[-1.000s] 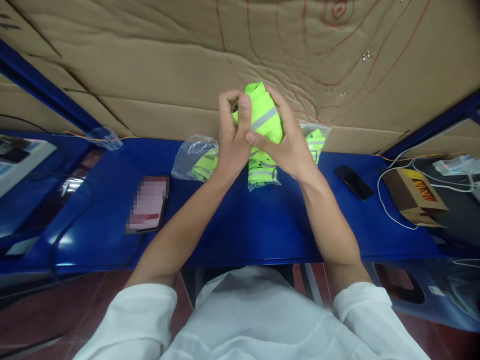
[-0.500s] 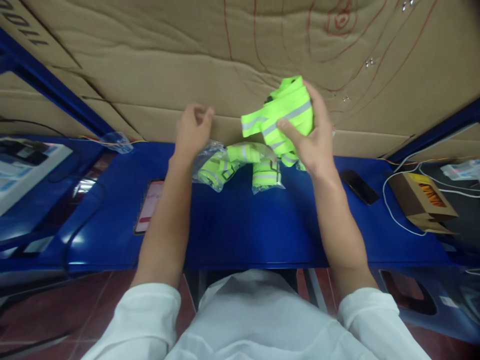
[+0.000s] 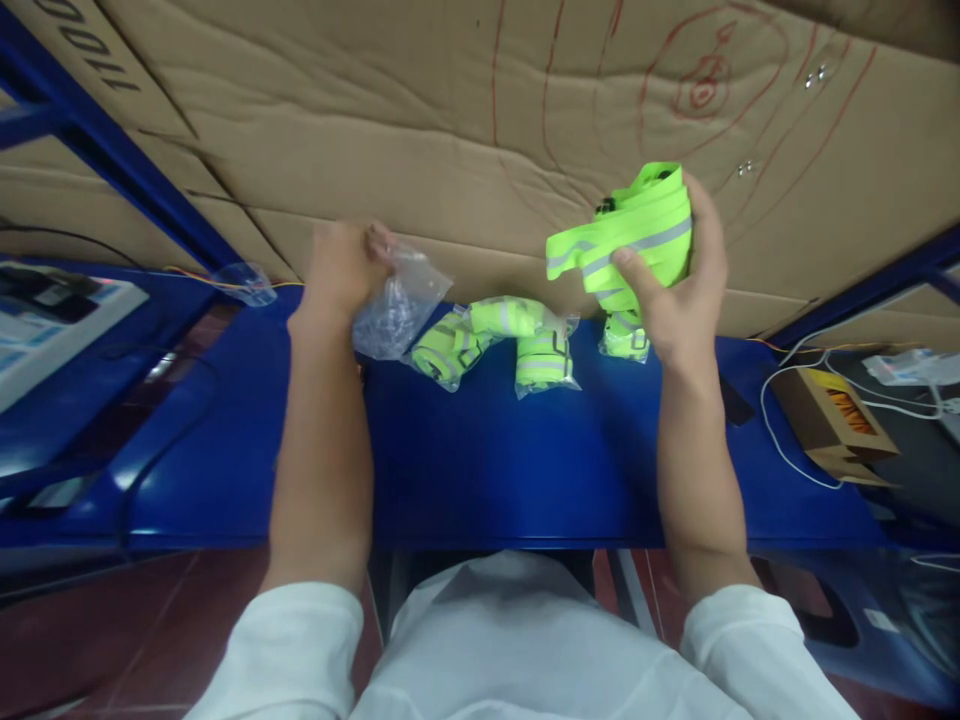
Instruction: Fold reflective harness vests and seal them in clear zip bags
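My right hand [image 3: 679, 285] is wrapped round a folded neon-yellow reflective strap [image 3: 645, 235] with grey stripes and black buckles, raised above the table. One flat end of it sticks out to the left. Off to the left, my left hand [image 3: 345, 270], blurred by motion, pinches a clear plastic bag [image 3: 401, 305] by its edge. Between the hands lie several bagged rolls of the same strap [image 3: 544, 355], close together on the blue table. Another bagged roll [image 3: 625, 337] sits just below my right hand.
A cardboard panel [image 3: 420, 160] with red pen lines stands behind the blue table [image 3: 480, 470]. At right are a dark phone [image 3: 735, 402], a white cable and an open cardboard box [image 3: 832, 425]. A clear plastic cup [image 3: 251, 285] lies at back left, near a blue frame post.
My left hand has moved left and now has the clear bag lifted in its fingers. The strap in my right hand has shifted right, and the view has turned slightly.
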Available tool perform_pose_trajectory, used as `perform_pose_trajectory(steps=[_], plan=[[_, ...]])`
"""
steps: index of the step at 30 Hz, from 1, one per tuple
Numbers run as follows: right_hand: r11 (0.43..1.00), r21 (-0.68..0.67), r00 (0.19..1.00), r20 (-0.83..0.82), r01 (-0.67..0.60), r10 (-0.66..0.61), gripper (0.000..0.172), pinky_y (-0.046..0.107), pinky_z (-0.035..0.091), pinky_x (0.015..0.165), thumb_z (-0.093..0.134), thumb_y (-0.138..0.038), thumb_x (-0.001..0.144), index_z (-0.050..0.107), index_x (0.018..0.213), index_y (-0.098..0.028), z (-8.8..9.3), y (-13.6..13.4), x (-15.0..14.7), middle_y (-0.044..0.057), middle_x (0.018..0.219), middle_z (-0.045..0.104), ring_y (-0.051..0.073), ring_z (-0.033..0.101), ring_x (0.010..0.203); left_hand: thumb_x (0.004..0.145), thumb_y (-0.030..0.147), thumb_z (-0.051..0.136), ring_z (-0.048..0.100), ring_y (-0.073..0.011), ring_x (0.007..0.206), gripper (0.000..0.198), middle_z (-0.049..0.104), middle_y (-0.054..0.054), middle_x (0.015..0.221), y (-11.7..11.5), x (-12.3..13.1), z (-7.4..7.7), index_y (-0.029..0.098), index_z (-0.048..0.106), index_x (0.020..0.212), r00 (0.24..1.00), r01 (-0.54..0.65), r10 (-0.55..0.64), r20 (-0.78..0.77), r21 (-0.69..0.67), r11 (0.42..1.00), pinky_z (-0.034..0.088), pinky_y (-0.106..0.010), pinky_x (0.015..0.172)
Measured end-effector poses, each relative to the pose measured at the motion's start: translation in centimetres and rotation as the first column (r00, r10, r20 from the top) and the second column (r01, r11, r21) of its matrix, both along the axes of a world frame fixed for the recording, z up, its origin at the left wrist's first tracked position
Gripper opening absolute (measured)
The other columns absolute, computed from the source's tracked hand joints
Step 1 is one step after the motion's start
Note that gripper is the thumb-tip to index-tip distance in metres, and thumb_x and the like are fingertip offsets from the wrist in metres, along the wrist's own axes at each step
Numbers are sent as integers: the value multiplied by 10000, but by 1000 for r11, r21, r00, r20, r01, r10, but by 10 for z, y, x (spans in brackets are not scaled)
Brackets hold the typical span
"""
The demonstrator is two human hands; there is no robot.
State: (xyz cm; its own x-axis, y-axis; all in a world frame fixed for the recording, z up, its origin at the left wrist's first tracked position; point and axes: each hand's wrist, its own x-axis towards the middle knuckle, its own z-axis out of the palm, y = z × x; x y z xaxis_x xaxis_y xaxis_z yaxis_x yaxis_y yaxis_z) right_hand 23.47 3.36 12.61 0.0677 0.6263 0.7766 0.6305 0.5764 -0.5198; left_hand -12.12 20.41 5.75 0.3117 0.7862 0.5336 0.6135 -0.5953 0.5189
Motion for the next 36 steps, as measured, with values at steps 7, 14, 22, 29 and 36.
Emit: perform_pose_trajectory(steps=[7,14,22,29,36], plan=[[994,63,995,30,93,-95,549,454,321,1327,655,-439,979,512,1505,-380,4,-11,-15,5,1593,521,261,432,1551,920,468,729,657,-247,1054,306,728,-9,1113,-83,68,69,285,682,1162,974,203,-213,76,130,971,496,-459,1040],[978,-207,994,92,-38,58,622,527,348,1297,759,-466,890,571,1466,-325,1,-7,-18,50,1569,567,313,479,1509,985,412,585,608,-303,1247,301,686,-28,1309,-93,107,59,342,634,1273,969,227,-240,52,189,956,451,-480,1105],[735,-585,937,-263,-343,228,600,440,591,1023,843,-500,803,683,1331,-264,-5,-1,-2,56,1326,727,278,704,1187,1018,339,526,615,-273,1214,259,685,-46,1266,-92,118,52,280,617,1253,967,249,-255,5,199,948,470,-492,1070],[639,-635,896,-379,-434,231,630,380,627,897,888,-527,747,712,1297,-275,-1,0,11,54,1292,745,268,734,1108,930,559,686,579,-300,1346,607,596,-77,1460,-99,109,56,295,540,1457,871,486,-488,-52,-45,873,465,-455,1151],[668,-599,892,-368,-442,261,625,374,625,904,872,-543,756,700,1291,-268,1,-5,1,43,1291,734,261,718,1114,726,686,850,438,-441,1491,1091,477,-149,1607,-113,116,60,298,348,1614,884,368,-373,-282,-70,927,299,-646,1236]])
